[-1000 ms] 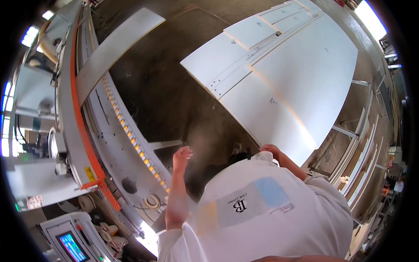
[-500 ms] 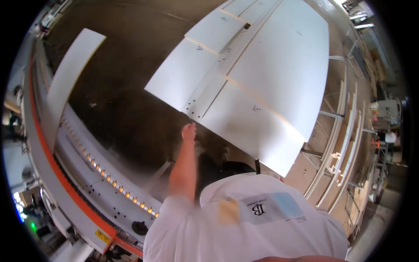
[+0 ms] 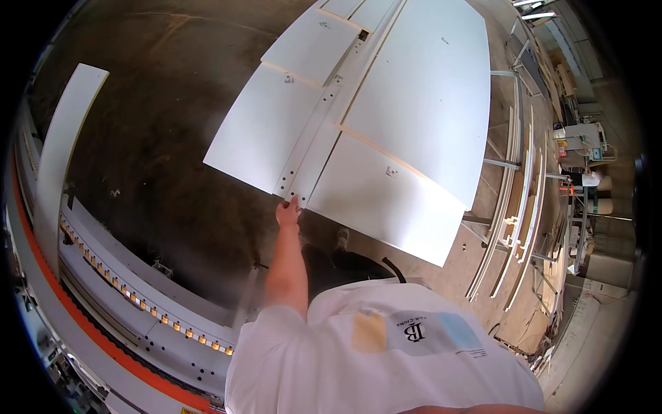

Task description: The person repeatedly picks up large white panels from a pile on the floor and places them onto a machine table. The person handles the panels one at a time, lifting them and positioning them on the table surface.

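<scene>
My left hand (image 3: 287,212) reaches forward to the near end of a narrow white strip panel (image 3: 317,134) with small dark holes. Its fingers close on the strip's near edge, one finger lying along the top face. On both sides of the strip lie flat white boards: a left board (image 3: 255,127), a near right board (image 3: 386,207) and a long right board (image 3: 427,90). Several boards have small printed labels and pale tan edges. My right hand is out of view; a bit of arm shows at the bottom rim.
To the left runs a long machine with an orange-red band (image 3: 83,323) and a row of yellowish rollers (image 3: 141,303). A long white strip board (image 3: 69,131) stands out from it. On the right are a metal frame rack (image 3: 502,163) and long thin strips (image 3: 514,214). Another person (image 3: 589,179) is farther right.
My left hand has come up to the narrow strip's near end and closed on it. The view has shifted, with boards and machine now lying farther left in the picture.
</scene>
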Demonstrator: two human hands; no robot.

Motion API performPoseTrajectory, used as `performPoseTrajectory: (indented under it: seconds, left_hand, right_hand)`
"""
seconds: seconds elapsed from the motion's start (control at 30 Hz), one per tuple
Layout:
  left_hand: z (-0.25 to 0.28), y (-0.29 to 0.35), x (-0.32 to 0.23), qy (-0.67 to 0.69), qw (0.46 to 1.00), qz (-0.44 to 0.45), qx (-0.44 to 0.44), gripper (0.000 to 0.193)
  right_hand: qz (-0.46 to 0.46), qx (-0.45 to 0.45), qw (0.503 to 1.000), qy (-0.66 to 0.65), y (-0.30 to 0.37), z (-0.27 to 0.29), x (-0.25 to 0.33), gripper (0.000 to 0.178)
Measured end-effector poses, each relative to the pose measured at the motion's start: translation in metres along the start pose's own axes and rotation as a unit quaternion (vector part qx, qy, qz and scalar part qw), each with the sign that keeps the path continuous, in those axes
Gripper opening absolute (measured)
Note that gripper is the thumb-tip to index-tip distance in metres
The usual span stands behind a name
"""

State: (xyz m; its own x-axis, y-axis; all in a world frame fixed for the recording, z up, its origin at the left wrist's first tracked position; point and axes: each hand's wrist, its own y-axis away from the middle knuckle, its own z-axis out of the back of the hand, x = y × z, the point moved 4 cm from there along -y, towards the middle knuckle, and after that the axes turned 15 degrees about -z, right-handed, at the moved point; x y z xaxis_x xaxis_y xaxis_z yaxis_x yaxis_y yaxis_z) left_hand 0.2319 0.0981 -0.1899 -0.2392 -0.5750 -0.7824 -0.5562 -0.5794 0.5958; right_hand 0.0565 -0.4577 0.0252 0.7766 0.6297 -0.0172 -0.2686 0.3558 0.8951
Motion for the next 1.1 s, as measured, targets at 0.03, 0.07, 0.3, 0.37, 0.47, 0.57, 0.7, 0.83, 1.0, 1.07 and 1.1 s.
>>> performPoseTrajectory:
  seconds: [0.03, 0.07, 0.3, 0.37, 0.47, 0.57, 0.7, 0.83, 1.0, 1.07, 1.1]
  left_hand:
    - [0.002, -0.002, 0.001, -0.001, 1.000, -0.005, 0.002, 0.031]
    - [0.004, -0.002, 0.003, -0.005, 1.000, -0.009, 0.003, 0.031]
    - [0.047, 0.015, 0.015, -0.022, 1.000, -0.020, 0.004, 0.027]
    - [0.072, 0.025, 0.016, -0.030, 0.999, -0.033, 0.007, 0.025]
    - [0.124, 0.049, 0.029, -0.026, 0.999, -0.017, -0.017, 0.023]
    - [0.163, 0.068, 0.024, -0.062, 0.998, 0.011, 0.019, 0.023]
    - [0.185, 0.104, -0.018, -0.256, 0.967, 0.000, 0.021, 0.040]
    - [0.153, 0.094, -0.042, -0.635, 0.731, -0.248, -0.040, 0.089]
    - [0.067, 0.070, -0.056, -0.679, 0.678, -0.242, 0.144, 0.101]
    - [0.056, 0.062, -0.047, -0.692, 0.672, -0.226, 0.140, 0.098]
    - [0.057, 0.060, -0.041, -0.690, 0.673, -0.238, 0.120, 0.094]
  right_hand:
    - [-0.002, 0.000, 1.000, -0.001, 0.001, -0.001, 0.001, 0.033]
    - [-0.004, 0.000, 1.000, -0.001, 0.004, -0.003, 0.001, 0.033]
    - [-0.008, 0.004, 1.000, -0.010, 0.008, -0.012, -0.003, 0.033]
    - [-0.010, 0.002, 1.000, -0.015, 0.008, -0.017, -0.003, 0.033]
    - [-0.008, 0.005, 1.000, -0.014, 0.006, -0.023, -0.002, 0.033]
    - [-0.006, 0.006, 1.000, -0.016, 0.001, -0.028, -0.008, 0.033]
    - [0.003, -0.005, 1.000, -0.023, -0.007, -0.023, 0.007, 0.033]
    - [0.026, -0.024, 0.999, -0.021, -0.005, -0.004, 0.027, 0.033]
    - [0.046, -0.026, 0.998, -0.019, -0.014, -0.012, 0.043, 0.033]
    - [0.050, -0.025, 0.998, -0.016, -0.013, -0.013, 0.051, 0.033]
    - [0.052, -0.026, 0.998, -0.014, -0.013, -0.012, 0.053, 0.033]
